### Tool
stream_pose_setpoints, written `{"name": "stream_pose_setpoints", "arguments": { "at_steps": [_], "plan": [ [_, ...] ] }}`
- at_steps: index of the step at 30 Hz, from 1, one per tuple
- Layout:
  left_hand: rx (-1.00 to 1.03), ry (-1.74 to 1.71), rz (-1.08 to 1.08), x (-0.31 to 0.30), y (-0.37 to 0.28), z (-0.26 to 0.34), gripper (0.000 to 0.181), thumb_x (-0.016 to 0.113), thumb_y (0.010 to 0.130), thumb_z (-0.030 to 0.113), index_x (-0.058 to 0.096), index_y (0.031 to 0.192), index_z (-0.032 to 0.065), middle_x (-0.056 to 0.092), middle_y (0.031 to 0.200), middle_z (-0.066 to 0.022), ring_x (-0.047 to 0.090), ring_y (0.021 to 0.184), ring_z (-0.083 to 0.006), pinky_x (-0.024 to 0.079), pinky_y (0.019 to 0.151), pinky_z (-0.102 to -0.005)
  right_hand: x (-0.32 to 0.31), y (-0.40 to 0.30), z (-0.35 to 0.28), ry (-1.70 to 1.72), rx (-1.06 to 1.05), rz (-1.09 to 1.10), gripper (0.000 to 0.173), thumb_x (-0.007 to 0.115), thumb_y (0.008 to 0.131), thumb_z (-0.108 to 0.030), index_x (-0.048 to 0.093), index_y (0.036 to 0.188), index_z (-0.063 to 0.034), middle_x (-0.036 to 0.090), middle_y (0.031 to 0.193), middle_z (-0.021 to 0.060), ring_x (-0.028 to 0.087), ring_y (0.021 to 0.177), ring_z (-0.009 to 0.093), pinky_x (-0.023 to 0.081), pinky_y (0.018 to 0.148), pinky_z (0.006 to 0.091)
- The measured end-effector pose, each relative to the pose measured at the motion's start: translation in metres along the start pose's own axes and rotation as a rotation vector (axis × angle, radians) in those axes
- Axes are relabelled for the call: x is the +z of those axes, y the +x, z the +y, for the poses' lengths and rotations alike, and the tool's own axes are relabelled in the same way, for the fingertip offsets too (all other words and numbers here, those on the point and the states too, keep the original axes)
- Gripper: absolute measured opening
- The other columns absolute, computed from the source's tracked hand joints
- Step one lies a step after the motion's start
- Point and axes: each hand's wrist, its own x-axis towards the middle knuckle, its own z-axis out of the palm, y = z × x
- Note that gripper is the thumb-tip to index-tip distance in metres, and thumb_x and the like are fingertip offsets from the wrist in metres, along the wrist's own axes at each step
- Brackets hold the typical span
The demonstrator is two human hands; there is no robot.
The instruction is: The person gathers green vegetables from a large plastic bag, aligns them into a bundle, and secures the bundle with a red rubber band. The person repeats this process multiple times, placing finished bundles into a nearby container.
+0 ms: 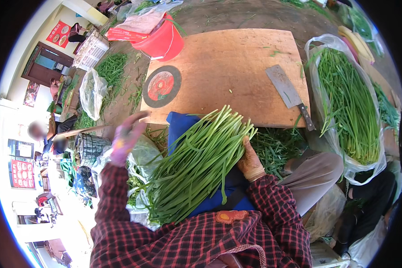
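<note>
A large bunch of green garlic chives (194, 167) lies over the blue cloth (181, 124) on my lap, pale cut ends toward the wooden board. My right hand (251, 160) grips the bunch near those ends, thumb on top; its other fingers are hidden beneath. In a pink and purple glove, my left hand (127, 139) is raised at the left, blurred, fingers apart and holding nothing. It is close to the near left corner of the wooden board (221, 73). On that board lie a cleaver (284, 87) with a dark handle and a round abrasive disc (162, 86).
A red bucket (167, 40) stands at the board's far left corner. To the right, a clear plastic bag (313, 43) holds more chives (351, 107). Loose greens (274, 147) cover the ground by my knee. Other people (50, 130) sit at the far left.
</note>
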Motion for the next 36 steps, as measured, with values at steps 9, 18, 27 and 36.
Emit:
{"name": "stream_pose_setpoints", "arguments": {
  "at_steps": [9, 18, 27, 36],
  "plan": [
    [0.372, 0.356, -0.316, 0.153, -0.018, 0.044, 0.079, 0.061, 0.076, 0.052, 0.039, 0.125, -0.0065, 0.043, 0.126, -0.0248, 0.031, 0.127, -0.0354, 0.02, 0.106, -0.0489, 0.015, -0.008, -0.011, -0.007, -0.008, 0.023, 0.055, 0.064, 0.081, -0.031, 0.044, 0.125, -0.0042, 0.055, 0.117, 0.0089, 0.053, 0.107, 0.022, 0.042, 0.095, 0.0369],
    [-0.457, -0.931, -0.979, 0.12, -0.031, 0.047, 0.102, 0.079, 0.064, 0.037, 0.02, 0.139, 0.0037, 0.038, 0.133, -0.0106, 0.039, 0.121, -0.021, 0.031, 0.101, -0.0345, 0.053, -0.035, -0.032, -0.161, -0.057, -0.131, 0.066, 0.073, 0.07, -0.021, 0.042, 0.125, -0.0021, 0.056, 0.112, 0.0078, 0.055, 0.102, 0.021, 0.045, 0.091, 0.0345],
    [-0.65, -0.912, -1.031, 0.152, -0.041, 0.061, 0.072, 0.077, 0.069, 0.017, 0.04, 0.13, 0.0054, 0.054, 0.116, -0.0055, 0.05, 0.107, -0.0171, 0.041, 0.091, -0.0321, 0.059, -0.036, -0.033, -0.229, -0.284, 0.172, 0.04, 0.061, 0.084, -0.023, 0.051, 0.117, -0.0025, 0.06, 0.102, 0.0052, 0.058, 0.091, 0.015, 0.046, 0.083, 0.0293],
    [-0.67, -0.983, -0.993, 0.149, -0.06, 0.056, 0.066, 0.073, 0.071, 0.007, 0.043, 0.129, 0.0045, 0.055, 0.118, -0.0082, 0.053, 0.108, -0.0187, 0.041, 0.093, -0.032, 0.037, -0.025, -0.099, -0.612, -0.667, 0.609, 0.04, 0.05, 0.092, -0.036, 0.049, 0.063, -0.0098, 0.039, 0.051, -0.0061, 0.033, 0.042, 0.003, 0.027, 0.04, 0.0208]
  ]
}}
